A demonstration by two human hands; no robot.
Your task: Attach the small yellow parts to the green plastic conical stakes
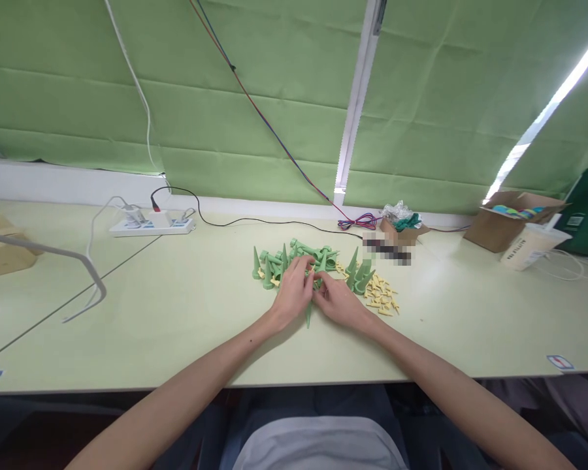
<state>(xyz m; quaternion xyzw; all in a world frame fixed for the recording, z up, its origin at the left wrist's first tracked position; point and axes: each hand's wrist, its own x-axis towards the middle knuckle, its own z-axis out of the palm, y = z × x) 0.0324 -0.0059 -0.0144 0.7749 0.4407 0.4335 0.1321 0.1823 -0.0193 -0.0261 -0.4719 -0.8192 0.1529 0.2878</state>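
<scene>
My left hand [293, 292] is closed around a green plastic spike [308, 317], whose pointed end sticks out downward between my hands. My right hand [342, 301] meets it at the spike's upper part, fingers pinched together; what they grip is hidden. Just beyond my hands lies a pile of green plastic spikes [301, 247], some standing point up, with small yellow pieces among them. Several upright green spikes [360, 281] are grouped beyond my right hand. To their right, small yellow plastic pieces [383, 295] are scattered in a loose heap.
A white power strip [176, 226] with plugs sits at the back left; its black cable [255, 220] runs along the back. Nearer left is a grey bent metal bar [95, 274]. Cardboard boxes [500, 228] and a drink cup [526, 248] stand at the right.
</scene>
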